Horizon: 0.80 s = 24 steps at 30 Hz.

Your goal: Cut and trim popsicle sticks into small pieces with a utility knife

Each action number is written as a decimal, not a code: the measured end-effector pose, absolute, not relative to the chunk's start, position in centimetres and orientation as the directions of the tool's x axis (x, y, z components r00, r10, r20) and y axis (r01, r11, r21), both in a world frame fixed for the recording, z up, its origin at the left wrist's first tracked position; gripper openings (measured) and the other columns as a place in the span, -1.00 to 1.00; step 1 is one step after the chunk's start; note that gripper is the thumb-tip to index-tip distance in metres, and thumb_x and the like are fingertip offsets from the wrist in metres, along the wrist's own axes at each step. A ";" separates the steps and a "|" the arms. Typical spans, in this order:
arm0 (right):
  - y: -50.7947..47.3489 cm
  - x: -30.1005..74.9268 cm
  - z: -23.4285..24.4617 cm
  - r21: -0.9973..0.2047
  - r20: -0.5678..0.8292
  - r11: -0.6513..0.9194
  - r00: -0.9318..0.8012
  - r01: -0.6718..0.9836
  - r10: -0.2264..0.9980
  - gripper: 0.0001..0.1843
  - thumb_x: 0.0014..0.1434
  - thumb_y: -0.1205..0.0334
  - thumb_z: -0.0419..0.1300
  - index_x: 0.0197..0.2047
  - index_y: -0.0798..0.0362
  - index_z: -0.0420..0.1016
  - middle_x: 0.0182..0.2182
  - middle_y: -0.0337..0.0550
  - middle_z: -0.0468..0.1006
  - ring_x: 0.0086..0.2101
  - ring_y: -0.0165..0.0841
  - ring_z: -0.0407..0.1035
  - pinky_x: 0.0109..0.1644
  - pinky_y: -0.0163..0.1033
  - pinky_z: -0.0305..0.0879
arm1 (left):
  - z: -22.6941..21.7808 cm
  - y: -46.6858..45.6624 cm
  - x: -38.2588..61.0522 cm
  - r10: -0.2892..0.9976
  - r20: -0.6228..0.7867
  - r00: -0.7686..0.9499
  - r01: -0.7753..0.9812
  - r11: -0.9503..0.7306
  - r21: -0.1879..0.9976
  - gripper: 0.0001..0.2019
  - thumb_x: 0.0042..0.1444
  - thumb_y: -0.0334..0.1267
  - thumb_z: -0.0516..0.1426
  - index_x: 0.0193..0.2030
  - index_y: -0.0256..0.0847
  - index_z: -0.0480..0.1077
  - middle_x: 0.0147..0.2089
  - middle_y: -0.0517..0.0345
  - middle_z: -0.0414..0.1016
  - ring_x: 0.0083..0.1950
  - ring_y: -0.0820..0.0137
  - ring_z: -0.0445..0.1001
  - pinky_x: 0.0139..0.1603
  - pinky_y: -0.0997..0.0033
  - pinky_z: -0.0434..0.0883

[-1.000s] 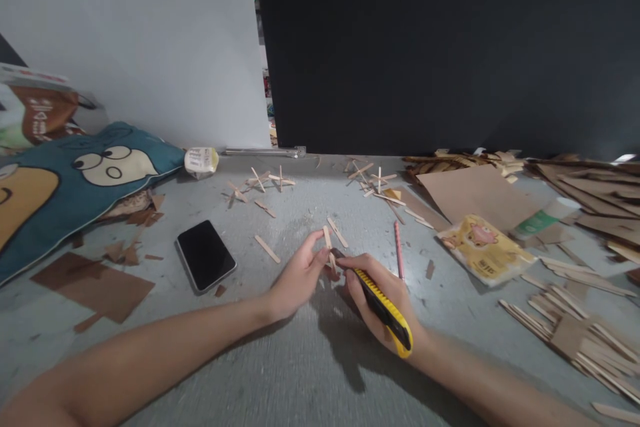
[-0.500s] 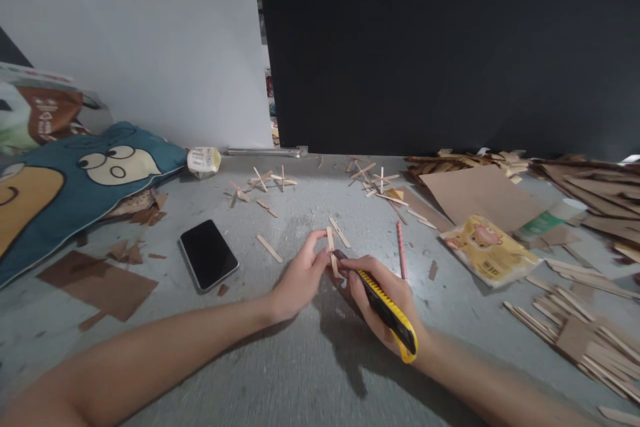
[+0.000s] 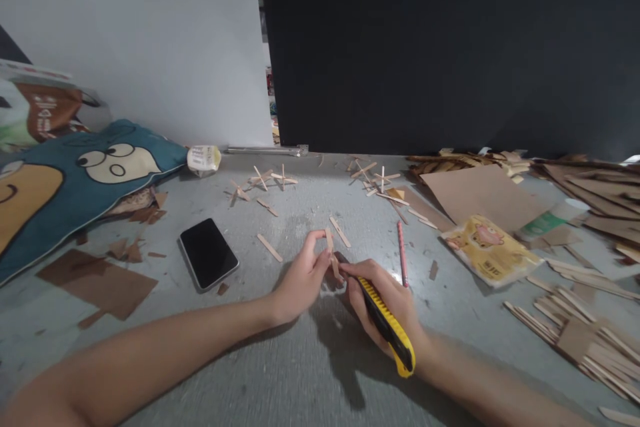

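Observation:
Between the thumb and fingers of my left hand (image 3: 303, 279) is a light wooden craft stick (image 3: 329, 240), held tilted above the table. My right hand (image 3: 383, 300) grips a yellow and black utility knife (image 3: 387, 323). Its blade end is close against the stick's lower part, near my left thumb; whether it touches the wood I cannot tell. A loose craft stick (image 3: 340, 231) lies just beyond my hands, and another stick (image 3: 270, 247) lies to their left. A red patterned pencil-like rod (image 3: 402, 253) is to the right of the knife.
A phone (image 3: 209, 254) lies at left, near a blue cartoon cushion (image 3: 115, 167) and brown cardboard scraps (image 3: 97, 283). Small crossed-stick pieces (image 3: 283, 179) stand at the back. On the right are a yellow packet (image 3: 490, 250), a glue-like tube (image 3: 553, 219) and stick piles (image 3: 575, 330).
The knife's handle has tipped slightly lower and my right hand has shifted a little toward me. The left hand keeps hold of the stick, nearly still.

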State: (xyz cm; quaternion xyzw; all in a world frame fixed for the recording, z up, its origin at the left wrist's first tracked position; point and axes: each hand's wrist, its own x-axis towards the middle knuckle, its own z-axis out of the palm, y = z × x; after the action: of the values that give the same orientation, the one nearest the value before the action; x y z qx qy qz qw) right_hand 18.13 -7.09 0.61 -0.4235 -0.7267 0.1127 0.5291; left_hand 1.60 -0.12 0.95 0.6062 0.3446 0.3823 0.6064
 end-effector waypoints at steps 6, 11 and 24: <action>-7.2 17.9 0.6 -0.592 0.678 0.643 -0.131 0.486 0.723 -0.63 0.42 0.48 0.08 0.17 -0.11 0.40 -0.16 -0.10 0.62 -0.22 -0.32 0.61 -0.11 -0.20 0.59 | 1.4 -0.3 1.5 0.889 0.009 0.458 -0.030 0.006 1.000 -0.42 0.32 0.32 0.14 0.15 -0.13 0.21 -0.34 0.20 0.57 -0.26 0.28 0.59 -0.16 0.30 0.43; -7.0 18.0 0.4 -0.596 0.672 0.634 -0.126 0.492 0.730 -0.64 0.41 0.48 0.08 0.15 -0.09 0.40 -0.20 -0.13 0.60 -0.26 -0.34 0.59 -0.12 -0.25 0.57 | 1.5 -0.4 1.6 0.895 -0.017 0.445 -0.021 0.030 0.999 -0.40 0.31 0.32 0.15 0.17 -0.14 0.21 -0.35 0.20 0.57 -0.24 0.28 0.58 -0.10 0.29 0.42; -7.2 18.0 0.7 -0.599 0.669 0.627 -0.121 0.498 0.734 -0.64 0.41 0.47 0.08 0.15 -0.12 0.42 -0.18 -0.09 0.65 -0.23 -0.29 0.64 -0.11 -0.20 0.60 | 1.3 -0.6 1.6 0.911 0.006 0.412 0.015 -0.013 1.000 -0.52 0.40 0.18 0.10 0.22 -0.13 0.23 -0.31 0.20 0.57 -0.21 0.28 0.59 -0.06 0.25 0.45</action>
State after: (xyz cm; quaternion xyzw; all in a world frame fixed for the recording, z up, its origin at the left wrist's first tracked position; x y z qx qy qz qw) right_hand 17.98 -7.17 0.72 -0.4162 -0.7398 0.1142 0.5161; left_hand 1.58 -0.59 1.29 0.6010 0.3852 0.3815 0.5873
